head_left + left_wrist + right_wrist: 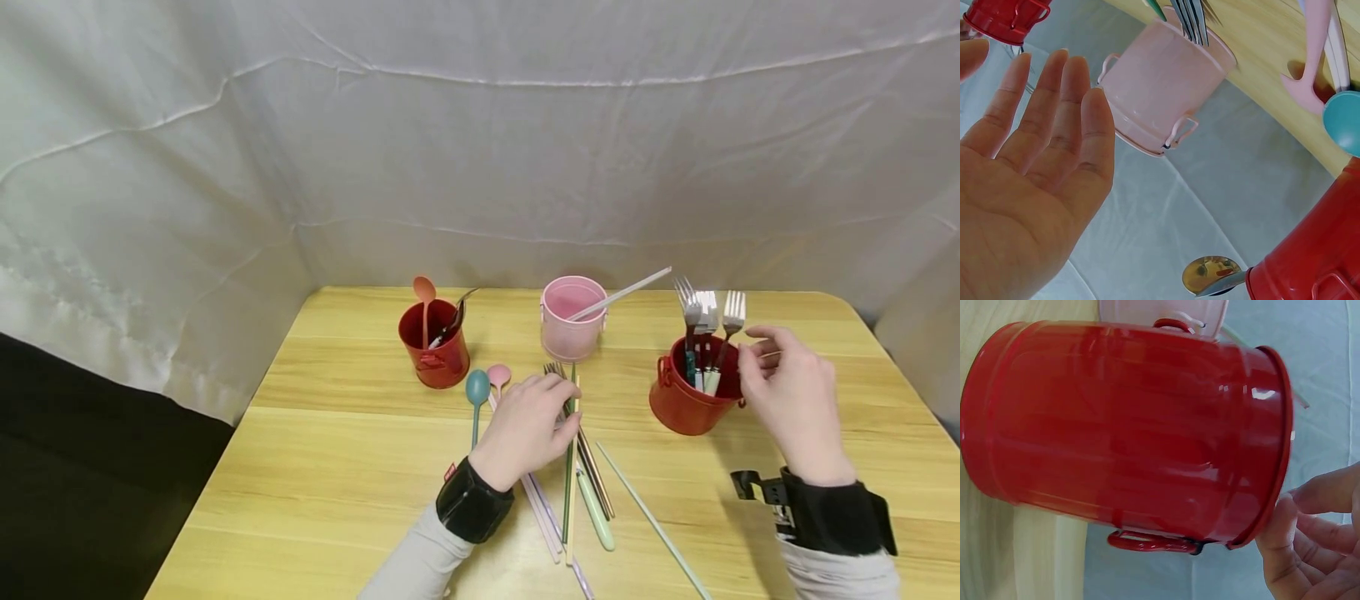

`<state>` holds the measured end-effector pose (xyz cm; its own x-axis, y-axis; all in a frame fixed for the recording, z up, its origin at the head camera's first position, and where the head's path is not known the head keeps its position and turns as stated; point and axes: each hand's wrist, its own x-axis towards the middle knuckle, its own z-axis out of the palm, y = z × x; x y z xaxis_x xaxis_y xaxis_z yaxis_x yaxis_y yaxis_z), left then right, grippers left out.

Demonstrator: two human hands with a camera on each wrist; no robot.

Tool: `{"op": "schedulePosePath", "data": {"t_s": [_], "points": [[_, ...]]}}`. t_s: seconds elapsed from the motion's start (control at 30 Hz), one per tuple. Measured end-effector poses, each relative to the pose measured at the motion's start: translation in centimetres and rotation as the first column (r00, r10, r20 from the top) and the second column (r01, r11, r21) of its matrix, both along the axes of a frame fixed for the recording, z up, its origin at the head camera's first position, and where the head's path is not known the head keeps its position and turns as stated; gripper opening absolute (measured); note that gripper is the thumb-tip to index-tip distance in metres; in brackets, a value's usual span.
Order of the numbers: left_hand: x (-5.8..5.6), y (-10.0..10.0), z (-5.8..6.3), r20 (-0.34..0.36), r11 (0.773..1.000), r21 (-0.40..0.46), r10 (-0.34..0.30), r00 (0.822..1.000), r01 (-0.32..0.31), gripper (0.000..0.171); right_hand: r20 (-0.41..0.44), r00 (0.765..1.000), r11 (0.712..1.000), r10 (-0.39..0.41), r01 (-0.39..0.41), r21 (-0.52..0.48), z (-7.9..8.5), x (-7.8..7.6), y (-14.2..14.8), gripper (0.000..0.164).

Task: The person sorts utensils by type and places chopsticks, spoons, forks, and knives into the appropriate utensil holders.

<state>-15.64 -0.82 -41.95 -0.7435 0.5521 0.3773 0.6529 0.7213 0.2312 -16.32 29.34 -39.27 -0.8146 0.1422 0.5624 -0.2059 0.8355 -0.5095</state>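
My left hand (528,423) hovers over a loose pile of cutlery and chopsticks, its fingers fairly straight and holding nothing in the left wrist view. Near it lie a teal spoon (477,390), a pink spoon (498,377), a light green handle (595,510) and a green chopstick (567,492). At the right, my right hand (795,400) is at the rim of a red bucket (684,410), thumb close against the rim and fingers loosely bent. Several forks (733,312) stand in that bucket, tines up. Whether the thumb touches the rim is unclear.
A pink bucket (572,335) with a pale chopstick (630,292) leaning out stands at the back middle. Left of it, another red bucket (438,367) holds an orange spoon (424,290) and metal spoons. A pale green chopstick (652,518) lies slanted between the hands.
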Motion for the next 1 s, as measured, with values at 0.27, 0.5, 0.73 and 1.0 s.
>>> {"op": "schedulePosePath", "data": {"t_s": [0.27,0.5,0.73,1.0], "points": [[-0.2,-0.1,0.1,0.018,1.0,-0.004,0.007,1.0,-0.007,0.024,0.018,1.0,1.0,0.009,-0.009,-0.008,0.9,0.8,-0.7,0.022],[-1.0,-1.4,0.5,0.037,0.998,0.006,0.07,0.997,-0.07,0.024,-0.015,0.993,0.992,0.116,-0.116,-0.049,2.1,1.6,-2.7,0.017],[-0.9,-2.3,0.2,0.071,0.997,0.007,0.078,0.994,-0.079,0.025,0.035,0.966,0.966,0.257,-0.255,-0.051,2.2,2.5,-4.7,0.016],[0.2,-2.9,-0.4,0.047,0.996,-0.058,0.071,0.996,-0.068,0.026,0.219,0.879,0.886,0.423,-0.452,0.104,0.5,3.0,-6.7,0.013]]}}
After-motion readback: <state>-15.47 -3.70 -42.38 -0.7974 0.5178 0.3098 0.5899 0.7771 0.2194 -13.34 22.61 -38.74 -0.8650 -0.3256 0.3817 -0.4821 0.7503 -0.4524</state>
